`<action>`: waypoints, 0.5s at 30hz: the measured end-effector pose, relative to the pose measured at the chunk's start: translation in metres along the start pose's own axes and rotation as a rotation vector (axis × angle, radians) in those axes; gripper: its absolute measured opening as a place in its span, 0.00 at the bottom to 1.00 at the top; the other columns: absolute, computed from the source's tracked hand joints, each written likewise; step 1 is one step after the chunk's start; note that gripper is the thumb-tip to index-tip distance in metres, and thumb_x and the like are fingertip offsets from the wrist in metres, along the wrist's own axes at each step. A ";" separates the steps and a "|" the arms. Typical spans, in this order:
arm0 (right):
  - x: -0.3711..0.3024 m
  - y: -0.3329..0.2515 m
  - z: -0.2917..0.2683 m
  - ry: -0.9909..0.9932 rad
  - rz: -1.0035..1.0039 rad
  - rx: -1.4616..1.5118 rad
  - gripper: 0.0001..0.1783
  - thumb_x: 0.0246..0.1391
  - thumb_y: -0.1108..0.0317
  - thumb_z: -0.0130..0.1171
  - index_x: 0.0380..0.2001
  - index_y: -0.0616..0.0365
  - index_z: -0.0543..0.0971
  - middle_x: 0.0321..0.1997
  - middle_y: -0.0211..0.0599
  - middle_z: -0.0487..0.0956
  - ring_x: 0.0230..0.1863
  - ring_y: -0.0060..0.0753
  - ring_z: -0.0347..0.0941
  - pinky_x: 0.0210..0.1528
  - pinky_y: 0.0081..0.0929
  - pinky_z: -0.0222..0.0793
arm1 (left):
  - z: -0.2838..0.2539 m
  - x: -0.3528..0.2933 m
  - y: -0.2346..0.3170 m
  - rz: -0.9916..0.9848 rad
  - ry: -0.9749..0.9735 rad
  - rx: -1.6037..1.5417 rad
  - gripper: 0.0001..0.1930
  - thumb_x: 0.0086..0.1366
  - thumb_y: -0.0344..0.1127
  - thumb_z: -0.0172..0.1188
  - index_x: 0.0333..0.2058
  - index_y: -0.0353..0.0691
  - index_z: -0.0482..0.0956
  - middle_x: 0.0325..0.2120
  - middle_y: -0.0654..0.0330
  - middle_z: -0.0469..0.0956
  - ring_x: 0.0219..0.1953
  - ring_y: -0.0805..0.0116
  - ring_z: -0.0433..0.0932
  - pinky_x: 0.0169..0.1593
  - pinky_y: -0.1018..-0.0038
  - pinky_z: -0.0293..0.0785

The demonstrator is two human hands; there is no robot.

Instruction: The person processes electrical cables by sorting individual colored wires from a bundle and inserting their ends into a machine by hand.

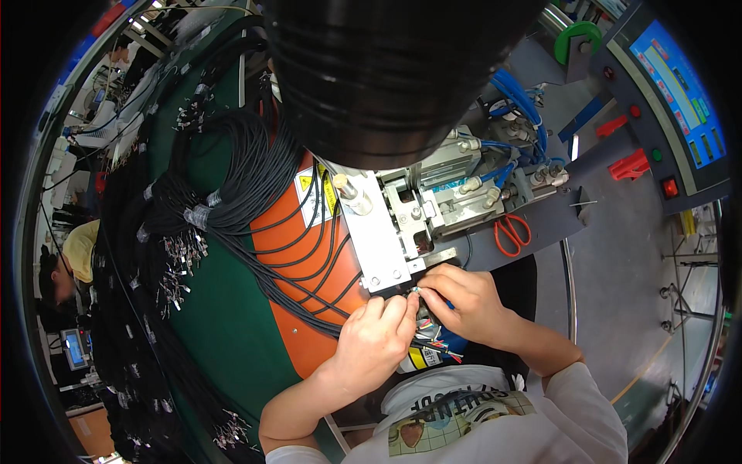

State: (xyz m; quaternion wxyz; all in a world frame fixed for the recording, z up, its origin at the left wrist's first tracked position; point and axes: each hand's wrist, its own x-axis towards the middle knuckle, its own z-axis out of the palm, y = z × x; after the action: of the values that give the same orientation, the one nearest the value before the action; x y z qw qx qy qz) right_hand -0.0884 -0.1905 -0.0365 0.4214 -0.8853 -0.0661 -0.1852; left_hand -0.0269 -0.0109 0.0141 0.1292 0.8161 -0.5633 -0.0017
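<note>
My left hand (376, 339) and my right hand (466, 305) meet at the front edge of a metal machine fixture (376, 226). Both are closed, thumb and fingertips pinching thin wires (415, 291) between them; the exact wire ends are tiny and partly covered by the fingers. Several black cables (309, 298) run from the left toward my left hand and pass behind it. Just below the pinch, stripped cable ends (442, 349) fan out in red, white and green strands.
Bundled black cables (251, 155) lie on a green mat (232, 329) and an orange plate (297, 340). Red-handled scissors (512, 235) rest right of the fixture, beside blue air hoses (522, 104). A black cylinder (379, 77) hangs overhead. A control screen (680, 93) stands far right.
</note>
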 end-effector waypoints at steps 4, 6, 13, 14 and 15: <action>0.013 -0.011 -0.012 -0.165 -0.008 -0.195 0.05 0.47 0.69 0.61 0.28 0.58 0.78 0.31 0.36 0.78 0.22 0.39 0.76 0.20 0.30 0.69 | -0.005 0.005 0.002 -0.029 -0.045 0.044 0.21 0.51 0.30 0.57 0.46 0.29 0.76 0.29 0.60 0.69 0.32 0.67 0.71 0.32 0.74 0.70; 0.019 -0.013 -0.015 -0.270 0.005 -0.277 0.05 0.47 0.72 0.63 0.27 0.60 0.78 0.27 0.38 0.78 0.20 0.33 0.75 0.21 0.26 0.69 | -0.002 0.004 0.001 -0.077 0.012 -0.014 0.25 0.48 0.28 0.57 0.49 0.37 0.76 0.29 0.59 0.68 0.30 0.63 0.71 0.33 0.69 0.69; 0.006 0.005 0.000 -0.131 0.223 0.189 0.04 0.47 0.75 0.60 0.27 0.64 0.77 0.20 0.38 0.75 0.16 0.27 0.70 0.20 0.23 0.65 | 0.007 -0.029 -0.019 -0.233 0.199 -0.336 0.22 0.42 0.20 0.60 0.40 0.36 0.81 0.31 0.58 0.72 0.31 0.61 0.73 0.36 0.67 0.70; 0.005 0.003 -0.001 -0.132 0.230 0.185 0.05 0.48 0.74 0.61 0.27 0.65 0.77 0.19 0.38 0.74 0.16 0.27 0.70 0.21 0.24 0.64 | 0.007 -0.031 -0.018 -0.255 0.233 -0.326 0.21 0.39 0.18 0.60 0.37 0.34 0.81 0.29 0.57 0.72 0.30 0.61 0.72 0.34 0.67 0.69; 0.006 0.001 -0.003 -0.130 0.231 0.185 0.05 0.48 0.74 0.61 0.27 0.65 0.77 0.19 0.38 0.74 0.16 0.27 0.70 0.21 0.24 0.64 | 0.007 -0.032 -0.017 -0.253 0.231 -0.326 0.21 0.39 0.18 0.60 0.37 0.34 0.81 0.29 0.57 0.72 0.30 0.61 0.72 0.34 0.67 0.69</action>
State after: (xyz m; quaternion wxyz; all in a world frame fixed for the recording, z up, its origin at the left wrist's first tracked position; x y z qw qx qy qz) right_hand -0.0839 -0.1935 -0.0332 0.5144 -0.8546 -0.0077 -0.0709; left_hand -0.0237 0.0223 -0.0008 0.3219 0.8433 -0.4302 -0.0154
